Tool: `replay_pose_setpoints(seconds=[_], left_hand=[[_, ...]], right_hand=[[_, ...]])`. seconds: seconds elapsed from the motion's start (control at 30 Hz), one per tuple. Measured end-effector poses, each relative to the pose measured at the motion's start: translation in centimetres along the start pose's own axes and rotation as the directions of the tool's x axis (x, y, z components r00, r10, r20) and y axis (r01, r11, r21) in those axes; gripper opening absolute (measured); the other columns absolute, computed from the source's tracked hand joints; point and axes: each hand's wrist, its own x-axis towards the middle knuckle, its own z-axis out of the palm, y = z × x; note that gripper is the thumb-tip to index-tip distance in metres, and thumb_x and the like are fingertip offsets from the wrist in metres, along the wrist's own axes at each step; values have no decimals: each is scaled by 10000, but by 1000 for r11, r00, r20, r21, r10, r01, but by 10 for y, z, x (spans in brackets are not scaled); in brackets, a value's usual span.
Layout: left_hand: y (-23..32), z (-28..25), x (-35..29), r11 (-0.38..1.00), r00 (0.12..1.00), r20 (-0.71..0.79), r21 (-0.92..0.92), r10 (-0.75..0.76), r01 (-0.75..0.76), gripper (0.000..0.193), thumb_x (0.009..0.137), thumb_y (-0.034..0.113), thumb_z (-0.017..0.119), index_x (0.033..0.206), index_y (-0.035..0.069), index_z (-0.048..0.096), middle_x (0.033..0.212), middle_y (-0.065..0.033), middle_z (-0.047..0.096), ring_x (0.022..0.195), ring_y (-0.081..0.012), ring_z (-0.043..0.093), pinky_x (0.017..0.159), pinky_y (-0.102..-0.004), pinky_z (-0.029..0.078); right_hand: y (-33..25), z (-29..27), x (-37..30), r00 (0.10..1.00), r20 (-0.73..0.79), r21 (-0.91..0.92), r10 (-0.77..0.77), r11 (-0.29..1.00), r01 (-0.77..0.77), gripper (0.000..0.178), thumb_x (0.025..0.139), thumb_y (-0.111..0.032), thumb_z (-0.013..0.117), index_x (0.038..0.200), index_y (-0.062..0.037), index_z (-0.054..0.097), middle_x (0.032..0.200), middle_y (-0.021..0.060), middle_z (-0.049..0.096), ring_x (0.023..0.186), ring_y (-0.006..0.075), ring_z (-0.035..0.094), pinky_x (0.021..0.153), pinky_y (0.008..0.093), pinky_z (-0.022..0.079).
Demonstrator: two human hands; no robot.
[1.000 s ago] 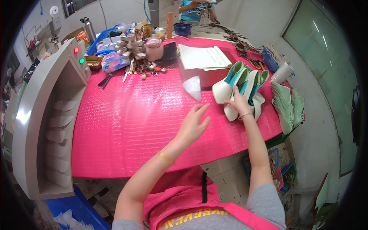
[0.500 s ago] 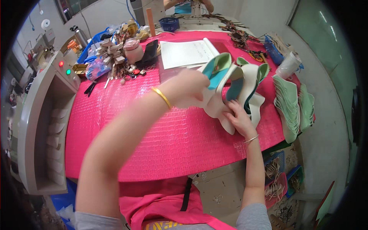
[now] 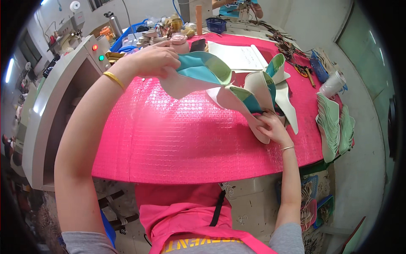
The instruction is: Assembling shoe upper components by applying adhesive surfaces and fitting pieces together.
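Observation:
My left hand (image 3: 153,60), raised at the left over the pink table, grips the heel-side end of a white shoe upper (image 3: 182,86) with teal and light green lining. That upper is stretched out sideways. Its far end meets a second shoe upper (image 3: 237,100) of the same kind; whether the two are joined I cannot tell. My right hand (image 3: 272,128) has its fingers curled round the lower edge of the second upper, with the thumb on its white outside. More white and green uppers (image 3: 277,70) stand bunched just beyond my right hand.
Pink textured covering (image 3: 177,148) spreads over the table. An open notebook (image 3: 237,56) lies behind the uppers. Light green cut pieces (image 3: 329,125) are stacked at the right edge beside a thread cone (image 3: 333,84). A grey machine housing (image 3: 63,110) borders the left; a co-worker sits at the far end.
My left hand has swung left and up, pulling one upper away from the bunch and stretching it out. My right hand has stayed by the bunch. The view has shifted somewhat.

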Motion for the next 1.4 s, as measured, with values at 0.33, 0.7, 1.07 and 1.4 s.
replay_pose_setpoints(seconds=[0.33,0.7,1.07,1.4], left_hand=[[2,15,-138,853,990,-65,503,-122,138,27,660,114,536,658,136,521,698,-2,478,894,-130,512,1067,-392,240],[119,15,-157,903,995,66,428,-77,42,140,658,135,552,785,85,583,930,11,591,1146,-138,416,1076,-413,223],[156,112,-162,55,-28,-48,-887,-998,-459,391,706,34,622,1083,-17,535,1122,-95,536,1151,-207,415,970,-346,314],[161,136,-135,-632,829,235,-756,-507,-172,504,746,152,670,1156,-50,458,1010,-111,591,856,-164,598,731,-292,497]], right_hand=[[-80,-66,5,941,-234,-231,243,926,-297,422,673,-7,643,1081,-3,535,1005,136,565,977,293,524,833,357,426],[-212,82,175,974,-34,222,-223,949,224,247,734,-57,554,977,-52,595,781,172,589,754,332,578,669,403,460],[-252,82,113,997,-71,261,16,965,3,307,783,9,474,1089,31,494,955,210,532,807,366,558,683,405,464],[-129,30,103,919,190,243,345,891,-384,230,796,-164,585,953,4,602,716,130,606,646,205,593,622,300,474]])
